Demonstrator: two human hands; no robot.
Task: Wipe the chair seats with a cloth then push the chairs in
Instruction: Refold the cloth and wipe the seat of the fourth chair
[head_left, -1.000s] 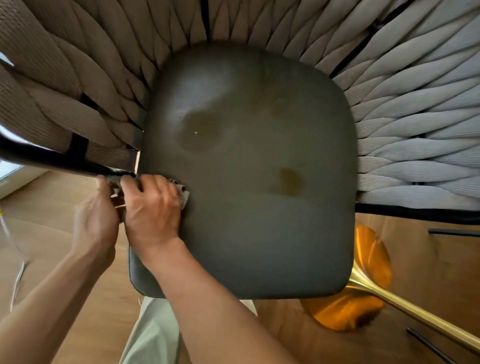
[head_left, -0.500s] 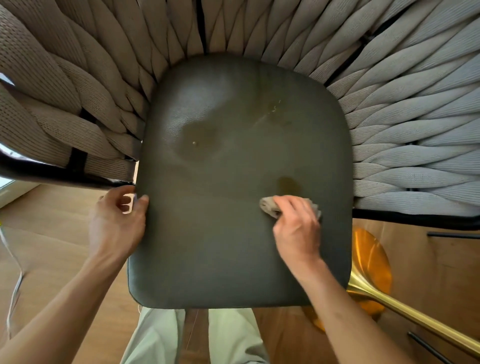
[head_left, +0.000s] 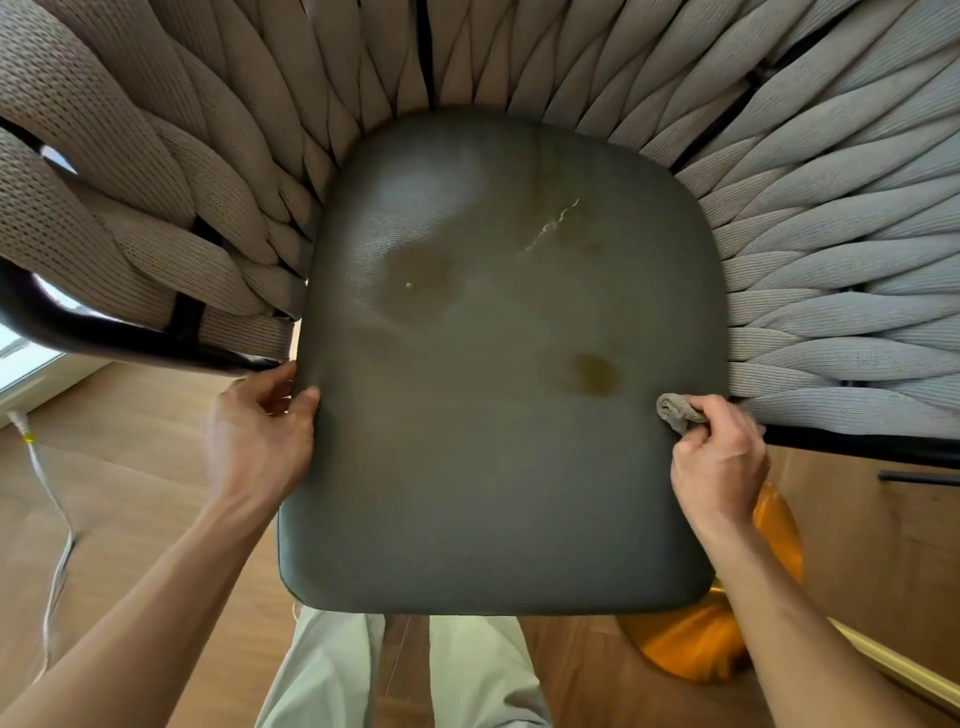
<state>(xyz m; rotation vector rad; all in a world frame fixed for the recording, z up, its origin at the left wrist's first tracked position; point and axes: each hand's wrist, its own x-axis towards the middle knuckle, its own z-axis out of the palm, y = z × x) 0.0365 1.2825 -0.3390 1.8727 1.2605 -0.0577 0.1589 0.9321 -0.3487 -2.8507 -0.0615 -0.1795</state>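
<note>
Lying bunched at the right edge of the seat (head_left: 498, 467), the cloth (head_left: 678, 411) sits just this side of the woven armrest (head_left: 841, 332), pinched in the curled fingers of the right hand (head_left: 719, 457). From that hand, the marks yet to be wiped lie to its left and farther from the person: a small brown stain (head_left: 595, 375) close by, a broader one (head_left: 415, 283) well across toward the middle-left, and a pale streak (head_left: 550, 228) up near the back. The seat's long axis runs from the person toward the chair back, so a sweep leftward goes across it. The right hand is much the nearer to the small stain; the left hand (head_left: 260, 441) grips the opposite edge of the seat, thumb on top and fingers curled round the rim, likely steadying the chair. Wiping looks only partly done, and pushing in comes later
</note>
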